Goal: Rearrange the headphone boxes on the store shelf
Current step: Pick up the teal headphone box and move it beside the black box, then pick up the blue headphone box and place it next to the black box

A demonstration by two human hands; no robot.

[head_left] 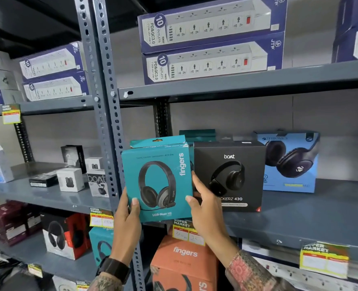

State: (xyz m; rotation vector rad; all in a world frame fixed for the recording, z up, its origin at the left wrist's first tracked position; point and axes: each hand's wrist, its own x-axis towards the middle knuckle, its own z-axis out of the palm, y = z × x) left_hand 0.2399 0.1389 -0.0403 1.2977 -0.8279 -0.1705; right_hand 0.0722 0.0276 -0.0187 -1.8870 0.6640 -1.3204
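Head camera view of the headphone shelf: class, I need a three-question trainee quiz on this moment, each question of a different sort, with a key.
1. True or false: the teal fingers box is held by both the left hand and the right hand.
2. Which box stands directly right of the teal box on the shelf? A) the black boAt box B) an orange box C) a white earbud box
3. Fill in: the light blue Zebronics box stands to the ___ of the black boAt box.

Key: 1 true; 2 A; 3 right.
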